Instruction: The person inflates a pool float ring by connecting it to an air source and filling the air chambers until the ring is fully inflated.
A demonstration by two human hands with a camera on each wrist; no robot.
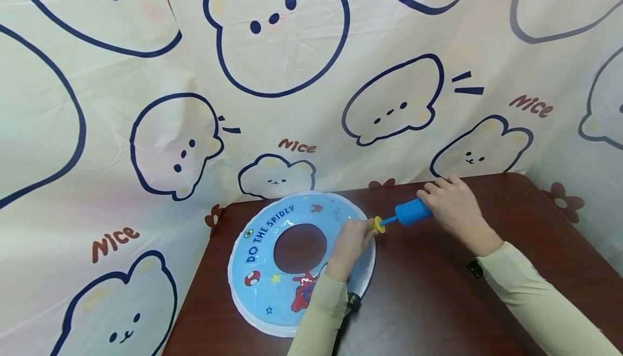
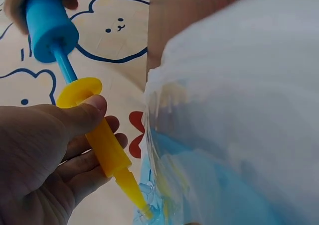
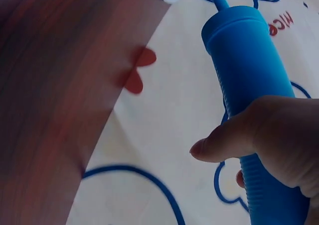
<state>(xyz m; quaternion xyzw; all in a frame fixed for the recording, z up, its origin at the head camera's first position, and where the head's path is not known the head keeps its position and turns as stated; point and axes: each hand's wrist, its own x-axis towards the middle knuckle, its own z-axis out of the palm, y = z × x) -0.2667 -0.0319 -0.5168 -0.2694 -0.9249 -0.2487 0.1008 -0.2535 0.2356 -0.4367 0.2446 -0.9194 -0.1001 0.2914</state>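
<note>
A light-blue inflatable swim ring point(image 1: 260, 291) printed with "DO THE SPIDEY" lies on the table, puffed out with a whitish rim. My left hand point(image 1: 349, 242) is over its right side and holds the yellow nozzle end point(image 2: 105, 148) of a hand pump between thumb and fingers. The nozzle's tip meets a clear valve point(image 2: 147, 189) at the ring's edge. My right hand point(image 1: 454, 207) grips the pump's blue ribbed barrel point(image 3: 251, 60), thumb along its side. A length of thin blue rod point(image 2: 64, 63) shows between the barrel and the yellow disc.
The dark brown wooden table point(image 1: 418, 302) extends to the right and front of the ring. Right behind its back edge hangs a cream cloth point(image 1: 311, 118) with bear outlines and the word "Nice". Dark wrist straps sit at both sleeves.
</note>
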